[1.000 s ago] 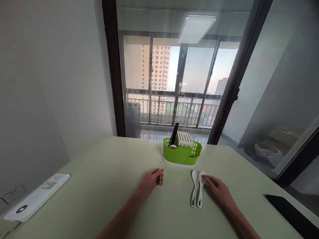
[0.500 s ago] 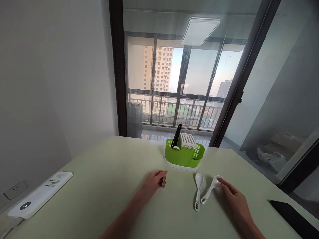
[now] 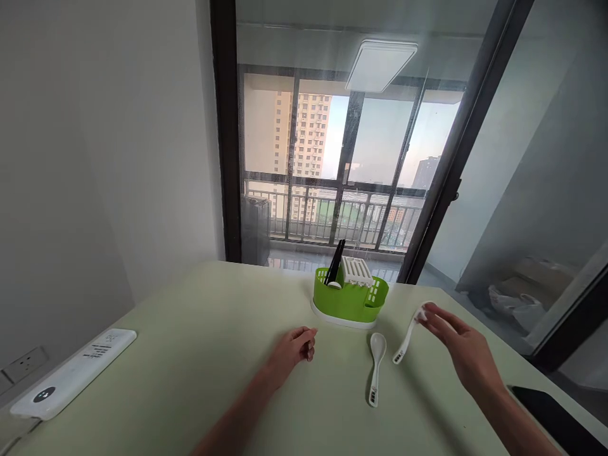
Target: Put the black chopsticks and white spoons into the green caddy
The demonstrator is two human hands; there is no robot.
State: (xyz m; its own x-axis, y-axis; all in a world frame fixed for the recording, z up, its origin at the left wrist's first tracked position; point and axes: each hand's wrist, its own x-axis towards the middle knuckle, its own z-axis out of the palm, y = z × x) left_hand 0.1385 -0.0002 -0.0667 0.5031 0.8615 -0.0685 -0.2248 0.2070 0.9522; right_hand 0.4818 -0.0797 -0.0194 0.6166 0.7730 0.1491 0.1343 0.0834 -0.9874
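Observation:
My right hand (image 3: pixel 458 339) pinches a white spoon (image 3: pixel 406 342) by its bowl end. That spoon is raised off the table, its handle slanting down to the left. A second white spoon (image 3: pixel 377 367) lies on the table to the left of it, bowl pointing away from me. My left hand (image 3: pixel 295 348) rests on the table with its fingers curled in, and nothing shows in them. Beyond both hands stands a green cutlery holder (image 3: pixel 349 304) with a white base. Black chopsticks (image 3: pixel 335 263), a white rounded piece and a white slatted part (image 3: pixel 357 271) are at its top.
A pale green table (image 3: pixel 213 380) lies under everything. On its left is a white power strip (image 3: pixel 73 373) with a cable. A black flat object (image 3: pixel 560 411) lies at the right edge. Behind the table is a dark-framed glass door (image 3: pixel 225 158).
My right hand has lifted its spoon off the table and moved it up and slightly right. My left hand and the other spoon have stayed in place.

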